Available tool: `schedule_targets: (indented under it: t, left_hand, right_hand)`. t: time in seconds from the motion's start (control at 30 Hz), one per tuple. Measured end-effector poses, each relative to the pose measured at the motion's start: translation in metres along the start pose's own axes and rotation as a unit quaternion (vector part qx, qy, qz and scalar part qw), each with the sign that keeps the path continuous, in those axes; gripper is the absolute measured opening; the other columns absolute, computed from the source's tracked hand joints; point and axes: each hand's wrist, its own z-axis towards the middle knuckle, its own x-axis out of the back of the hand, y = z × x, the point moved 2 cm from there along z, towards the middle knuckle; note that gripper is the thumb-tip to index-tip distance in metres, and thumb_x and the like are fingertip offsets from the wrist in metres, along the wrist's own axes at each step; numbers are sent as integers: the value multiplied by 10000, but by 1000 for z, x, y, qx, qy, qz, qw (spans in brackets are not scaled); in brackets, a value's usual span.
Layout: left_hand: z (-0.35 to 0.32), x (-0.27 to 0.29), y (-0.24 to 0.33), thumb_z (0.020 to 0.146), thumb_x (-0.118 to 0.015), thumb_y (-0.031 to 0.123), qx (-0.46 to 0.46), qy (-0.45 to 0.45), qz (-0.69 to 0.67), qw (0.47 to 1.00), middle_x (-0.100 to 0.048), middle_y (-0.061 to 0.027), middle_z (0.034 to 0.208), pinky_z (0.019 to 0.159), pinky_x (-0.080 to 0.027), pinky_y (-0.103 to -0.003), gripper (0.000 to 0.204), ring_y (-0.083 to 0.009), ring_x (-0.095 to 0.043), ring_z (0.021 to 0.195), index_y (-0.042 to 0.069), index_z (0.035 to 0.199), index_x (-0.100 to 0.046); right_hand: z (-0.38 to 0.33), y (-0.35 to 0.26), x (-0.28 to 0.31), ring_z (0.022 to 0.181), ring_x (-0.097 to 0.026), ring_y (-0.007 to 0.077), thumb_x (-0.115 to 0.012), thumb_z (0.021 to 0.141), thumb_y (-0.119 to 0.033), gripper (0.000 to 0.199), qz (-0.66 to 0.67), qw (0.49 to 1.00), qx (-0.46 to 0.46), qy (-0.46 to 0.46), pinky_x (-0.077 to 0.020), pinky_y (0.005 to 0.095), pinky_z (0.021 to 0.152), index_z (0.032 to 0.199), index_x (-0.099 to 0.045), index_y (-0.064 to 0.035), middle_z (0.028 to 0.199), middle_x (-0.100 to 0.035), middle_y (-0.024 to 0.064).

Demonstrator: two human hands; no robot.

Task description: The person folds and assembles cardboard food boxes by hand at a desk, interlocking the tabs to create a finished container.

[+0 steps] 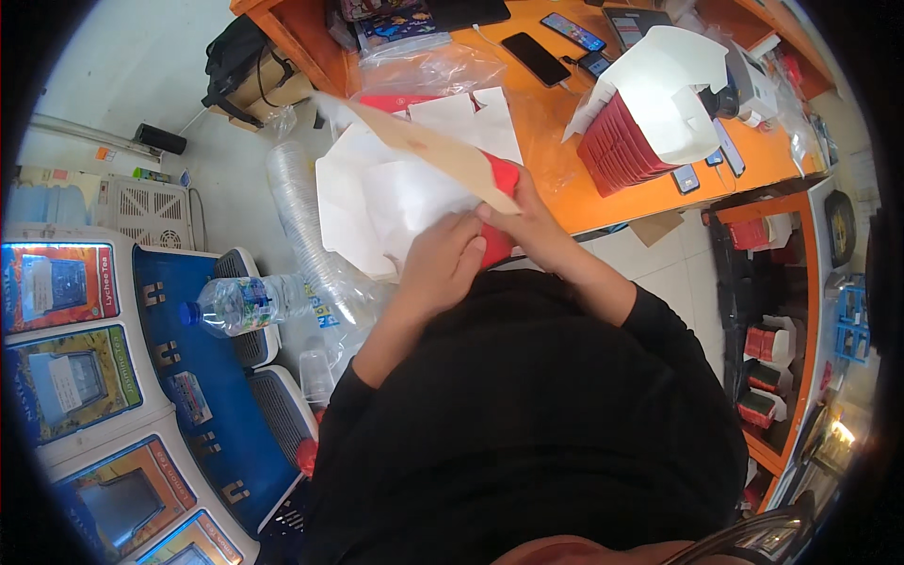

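A red paper food box (499, 172) with a white inside and a tan flap (424, 141) is tilted in front of my body, partly folded. My right hand (535, 226) is closed on its red side near the flap's lower corner. Against the box's near edge, my left hand (444, 259) has its fingers curled and its thumb pressed in; the fingertips are partly hidden. More white carton sheets (485, 118) lie behind the box on the orange table. To the right stands a nested stack of red boxes (621, 146) with white flaps raised.
Phones (535, 58) and cables lie on the orange table (603, 209). At left, a long sleeve of clear plastic cups (306, 202) and a water bottle (240, 304) are near a drink dispenser (202, 377). An orange shelf (791, 428) holding red boxes stands at right.
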Motion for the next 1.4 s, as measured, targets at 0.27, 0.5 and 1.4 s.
schedule_targets:
  t: [0.27, 0.5, 1.4]
  left_hand:
    - [-4, 76, -28, 842, -642, 131, 38, 224, 392, 892, -585, -125, 1258, 977, -363, -468, 326, -317, -525, 1145, 69, 1162, -631]
    - [-22, 43, -2, 931, -629, 186, 248, 212, 100, 940, -664, -140, 722, 644, -503, -320, 174, -220, -665, 682, 18, 909, -670]
    - [-60, 0, -113, 817, -715, 302, 244, 119, -155, 950, -719, -113, 1004, 831, -526, -380, 365, -278, -682, 943, 28, 1055, -683]
  right_hand:
    - [-30, -12, 59, 1298, -446, 180, -723, 849, -239, 749, -47, 994, -13, -102, -384, 338, 1048, 1407, -257, -56, 1389, -439, 112]
    - [-51, -12, 46, 1263, -456, 208, -758, 797, -153, 786, -11, 999, 31, -34, -384, 345, 1049, 1410, -266, -128, 1362, -447, 111]
    - [-76, -7, 44, 1101, -517, 197, -699, 763, -93, 663, -130, 992, 4, -1, -451, 343, 935, 1327, -350, -115, 1195, -480, 100]
